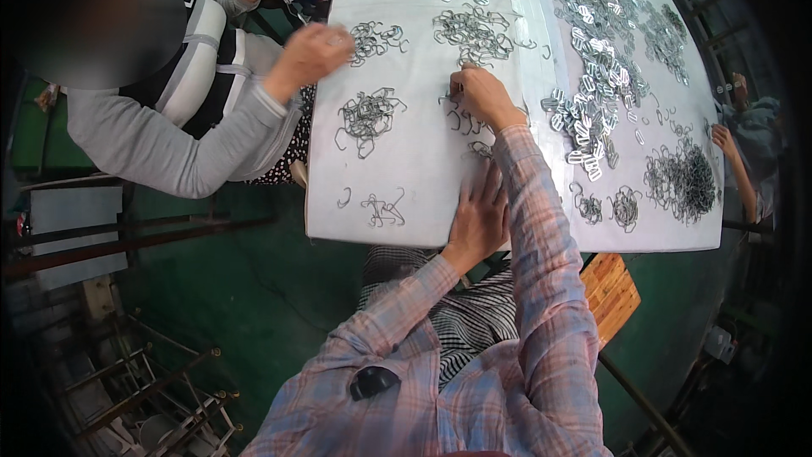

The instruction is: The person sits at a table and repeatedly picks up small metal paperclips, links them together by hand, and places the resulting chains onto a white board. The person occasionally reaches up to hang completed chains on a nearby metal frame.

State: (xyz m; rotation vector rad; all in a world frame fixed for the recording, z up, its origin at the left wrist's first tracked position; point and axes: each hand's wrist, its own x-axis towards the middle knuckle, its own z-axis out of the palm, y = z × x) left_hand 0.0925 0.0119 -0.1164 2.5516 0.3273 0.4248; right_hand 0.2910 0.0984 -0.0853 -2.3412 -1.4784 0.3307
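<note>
My right hand (487,96) reaches over the white table, fingers curled and pinched together at the edge of some loose bent-wire hooks (467,123). What it pinches is too small to make out. Just beyond its fingertips lies a bigger heap of wire hooks (474,32). Closer to me, my left hand (480,216) rests by the table's front edge, somewhat blurred, its fingers stretched forward and nothing visible in it. A small cluster of hooks (480,149) sits right at its fingertips.
Left of my hands are a hook pile (368,118) and a few loose hooks (385,210). Flat slotted metal buckles (588,110) spread along the right. A co-worker's blurred hand (315,55) moves over hooks at left; another person's hand (723,140) is at the right edge.
</note>
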